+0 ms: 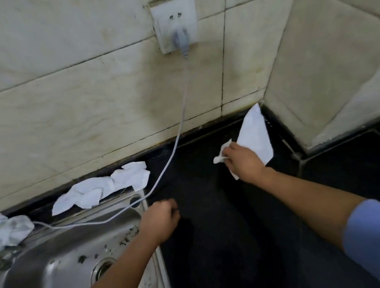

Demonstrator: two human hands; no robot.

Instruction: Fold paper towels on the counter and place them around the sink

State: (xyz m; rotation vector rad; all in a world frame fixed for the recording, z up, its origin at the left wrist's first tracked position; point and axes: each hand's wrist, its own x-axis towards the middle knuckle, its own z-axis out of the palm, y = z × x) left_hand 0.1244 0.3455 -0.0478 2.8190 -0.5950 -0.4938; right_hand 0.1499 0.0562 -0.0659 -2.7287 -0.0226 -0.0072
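R hand grips towel near counter back corner, long axis toward corner; L hand fisted, empty, nearer sink.

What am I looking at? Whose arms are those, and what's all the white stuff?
The camera sits on a person's head, looking down, so those are their own arms. The right hand is gripping a white paper towel on the dark counter. The left hand is curled at the edge of the metal sink, and I can't tell if it holds anything. More crumpled towels lie behind the sink. A grey cable hangs from the wall socket.
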